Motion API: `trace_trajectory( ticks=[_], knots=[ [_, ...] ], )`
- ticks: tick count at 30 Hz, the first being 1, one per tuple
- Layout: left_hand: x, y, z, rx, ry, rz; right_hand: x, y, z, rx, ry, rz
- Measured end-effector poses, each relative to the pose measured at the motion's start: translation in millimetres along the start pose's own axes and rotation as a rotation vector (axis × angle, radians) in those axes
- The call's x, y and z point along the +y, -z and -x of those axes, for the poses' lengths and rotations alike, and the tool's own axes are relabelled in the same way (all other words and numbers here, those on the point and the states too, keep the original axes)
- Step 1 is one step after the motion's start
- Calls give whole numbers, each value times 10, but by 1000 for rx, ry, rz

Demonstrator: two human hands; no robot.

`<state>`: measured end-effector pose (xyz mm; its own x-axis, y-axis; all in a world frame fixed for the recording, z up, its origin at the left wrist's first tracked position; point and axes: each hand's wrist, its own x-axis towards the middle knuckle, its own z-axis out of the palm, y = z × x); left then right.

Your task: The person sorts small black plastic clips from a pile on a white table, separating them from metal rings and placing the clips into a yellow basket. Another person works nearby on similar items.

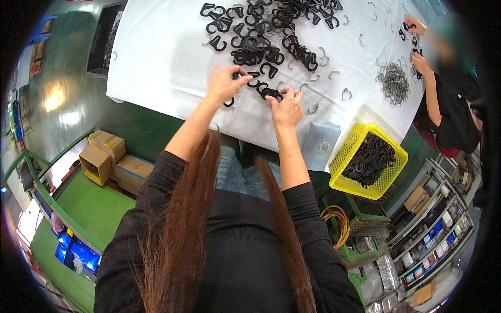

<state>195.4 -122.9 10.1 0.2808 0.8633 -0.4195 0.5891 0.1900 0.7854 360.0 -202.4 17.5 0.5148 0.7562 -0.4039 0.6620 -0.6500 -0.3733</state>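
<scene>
My left hand is over the white-covered table, thumb and fingers pinched around a small dark piece that looks like a black plastic hook, mostly hidden by the fingers. To its right, my right hand grips a row of black plastic hooks lying on the cloth, thumb and fingertips at its near end. Another black hook lies just beyond both hands. A single dark ring-shaped piece sits below my left wrist. Farther off spreads a big heap of black hooks, with bent metal wire clips scattered to its right.
A yellow plastic basket of black pieces stands at the table's near right corner, beside a clear plastic bag. Beyond is a pile of wire clips. At the far right another person's hands handle black hooks. A black bin stands left.
</scene>
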Motion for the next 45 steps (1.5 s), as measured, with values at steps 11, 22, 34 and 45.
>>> trace_trajectory(
  ticks=[11, 22, 34, 45],
  knots=[
    [-7, -394, 143, 73, -202, -392, 365, -7, 97, -59, 279, 11],
    [-94, -613, 372, 107, 62, -57, 114, 14, -186, -111, 429, 195],
    [78, -544, 29, 241, -59, -399, 156, -21, -278, -301, 319, -122],
    [-23, -505, 179, 360, -84, -258, -269, 8, -632, -168, 287, 139]
  ],
)
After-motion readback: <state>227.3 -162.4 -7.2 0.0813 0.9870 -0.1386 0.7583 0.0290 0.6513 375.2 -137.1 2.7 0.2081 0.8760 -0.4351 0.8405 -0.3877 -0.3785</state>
